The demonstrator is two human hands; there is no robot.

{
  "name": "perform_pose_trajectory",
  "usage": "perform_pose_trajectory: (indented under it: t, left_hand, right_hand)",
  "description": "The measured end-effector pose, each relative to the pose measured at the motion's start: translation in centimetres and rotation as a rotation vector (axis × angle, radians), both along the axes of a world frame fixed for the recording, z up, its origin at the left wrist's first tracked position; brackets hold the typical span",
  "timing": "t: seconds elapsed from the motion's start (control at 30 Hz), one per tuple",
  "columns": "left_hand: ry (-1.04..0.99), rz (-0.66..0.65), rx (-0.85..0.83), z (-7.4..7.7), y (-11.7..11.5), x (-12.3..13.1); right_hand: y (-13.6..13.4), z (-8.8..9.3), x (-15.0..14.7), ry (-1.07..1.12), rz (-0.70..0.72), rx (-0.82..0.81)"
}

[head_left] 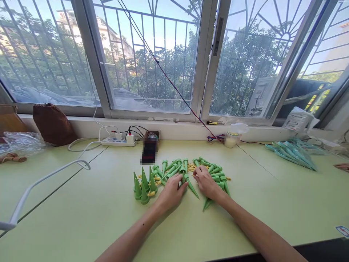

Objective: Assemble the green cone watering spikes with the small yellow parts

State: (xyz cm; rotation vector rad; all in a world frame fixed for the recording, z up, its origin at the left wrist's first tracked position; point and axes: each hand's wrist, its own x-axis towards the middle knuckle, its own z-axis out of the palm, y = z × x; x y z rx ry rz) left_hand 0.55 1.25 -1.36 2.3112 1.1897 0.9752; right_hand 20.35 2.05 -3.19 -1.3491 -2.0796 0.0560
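My left hand (172, 192) is closed around a green plastic spike (183, 177), its tip pointing up between thumb and fingers. To the right of it, my right hand (205, 182) pinches what looks like a small yellow piece (193, 176), mostly hidden by the fingertips. Loose green spikes with ribbed caps (218, 169) lie in a heap beyond and beside both hands. Small yellow pieces (191, 167) are scattered among them. Left of my left hand, several green cones (144, 194) stand upright on their caps, points up, with a yellow piece (151, 194) beside them.
Behind the heap are a small box (152, 136), partly pixelated, and a power strip (118, 142) with plugs. A white metal arm (46, 178) crosses the left side. A jar (231, 139) and bagged teal strips (291, 153) lie toward the window. Part of another hand (342, 166) shows far right.
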Motion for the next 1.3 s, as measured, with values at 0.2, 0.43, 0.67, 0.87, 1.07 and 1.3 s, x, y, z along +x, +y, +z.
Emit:
perform_pose_trajectory:
  t: [0.2, 0.43, 0.67, 0.87, 1.07, 1.3]
  left_hand:
    - [-0.273, 0.023, -0.16, 0.4, 0.3, 0.2]
    - [-0.511, 0.011, -0.38, 0.7, 0.7, 0.4]
    - [-0.583, -0.003, -0.396, 1.1, 0.4, 0.3]
    - [-0.57, -0.019, -0.38, 0.9, 0.6, 0.5]
    - [-0.53, -0.008, -0.351, 0.8, 0.4, 0.6]
    - [-0.489, 0.009, -0.311, 0.9, 0.3, 0.4]
  right_hand:
    - [-0.7, 1.4, -0.7, 0.221, 0.076, 0.084]
    - [-1.6, 2.1, -1.3, 0.364, 0.174, 0.093]
    - [-1.9, 1.8, -1.6, 0.3, 0.274, 0.119]
    - [-2.1, 1.6, -1.8, 0.221, 0.322, 0.083]
    - [-2.3, 1.7, -1.8, 0.182, 0.319, 0.047]
    - [-2.6, 2.3, -2.0, 0.195, 0.344, 0.04]
